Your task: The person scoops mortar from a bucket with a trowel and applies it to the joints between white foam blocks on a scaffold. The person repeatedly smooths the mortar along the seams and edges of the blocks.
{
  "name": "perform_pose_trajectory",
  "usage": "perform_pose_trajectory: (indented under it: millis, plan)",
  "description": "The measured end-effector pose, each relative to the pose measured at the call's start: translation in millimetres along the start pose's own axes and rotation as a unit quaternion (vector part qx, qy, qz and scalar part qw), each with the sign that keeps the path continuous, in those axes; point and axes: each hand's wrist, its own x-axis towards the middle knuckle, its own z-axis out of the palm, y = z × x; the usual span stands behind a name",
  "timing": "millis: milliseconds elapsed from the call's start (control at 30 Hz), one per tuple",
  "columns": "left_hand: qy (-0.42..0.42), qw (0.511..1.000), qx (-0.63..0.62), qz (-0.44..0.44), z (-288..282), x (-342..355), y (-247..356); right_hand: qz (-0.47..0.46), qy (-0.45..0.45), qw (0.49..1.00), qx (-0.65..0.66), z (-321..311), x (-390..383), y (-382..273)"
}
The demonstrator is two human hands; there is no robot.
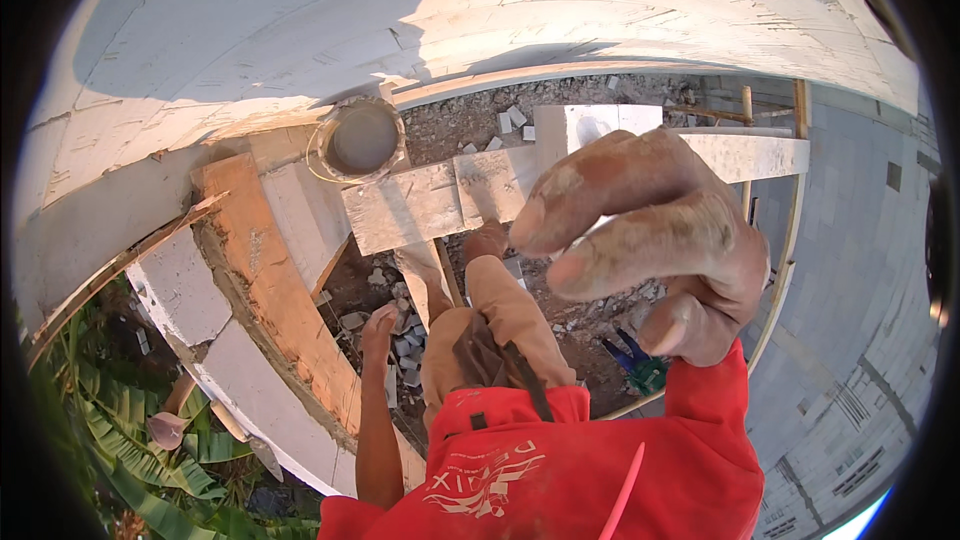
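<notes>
My right hand (660, 240) is raised close to the camera, its dusty fingers bent and spread from the thumb. Nothing shows between them. My left hand (379, 328) hangs low beside my left leg, loosely open, and seems to hold nothing. My bare feet (486, 240) rest on wooden boards (400, 208) laid across a gap. Ahead and to the left stands a round bucket (362, 138) with grey liquid or wet mix in it. A white block (590, 126) sits at the far end of the boards, partly hidden behind my right hand.
A pale block wall (480, 10) rises ahead, and a grey block wall (860, 270) stands right. An orange-brown plank (270, 280) lies along a low block wall (265, 380) at left, with plants (130, 430) beyond. Rubble (408, 345) and a blue-green object (640, 365) lie below.
</notes>
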Motion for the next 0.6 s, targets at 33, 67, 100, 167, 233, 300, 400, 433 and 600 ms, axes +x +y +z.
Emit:
perform_pose_trajectory:
  millis: [33,67,100,167,233,300,400,433,600]
  plan:
    - [0.001,1.0,0.007,0.01,10.1,-0.8,17.8,-0.079,-0.058,0.995,0.019,-7.4,9.0,-5.2]
    - [0.0,1.0,0.014,0.022,21.5,-1.3,32.1,-0.1,-0.071,0.99,0.069,-11.9,16.7,-7.4]
    - [0.002,0.999,-0.004,0.037,31.7,-0.9,42.9,-0.147,-0.15,0.974,0.09,-15.7,23.2,-9.6]
    - [0.008,0.997,-0.04,0.065,42.1,2.1,54.0,-0.178,-0.205,0.955,0.123,-22.8,33.3,-11.4]
    - [0.02,0.997,-0.059,0.05,48.3,2.1,50.4,-0.183,-0.23,0.946,0.136,-31.6,40.9,-13.4]
    - [0.032,0.998,-0.04,0.023,52.6,0.2,37.9,-0.179,-0.235,0.946,0.132,-43.8,47.2,-11.9]
    - [0.042,0.998,-0.041,-0.014,57.5,-9.9,13.9,-0.165,-0.217,0.955,0.116,-62.6,57.1,-6.4]
    - [0.055,0.998,-0.027,-0.027,60.6,-11.0,8.2,-0.165,-0.217,0.956,0.111,-64.5,60.5,-5.3]
    - [0.036,0.992,-0.077,-0.095,65.6,-32.6,-16.4,-0.151,-0.195,0.965,0.093,-74.7,81.1,3.9]
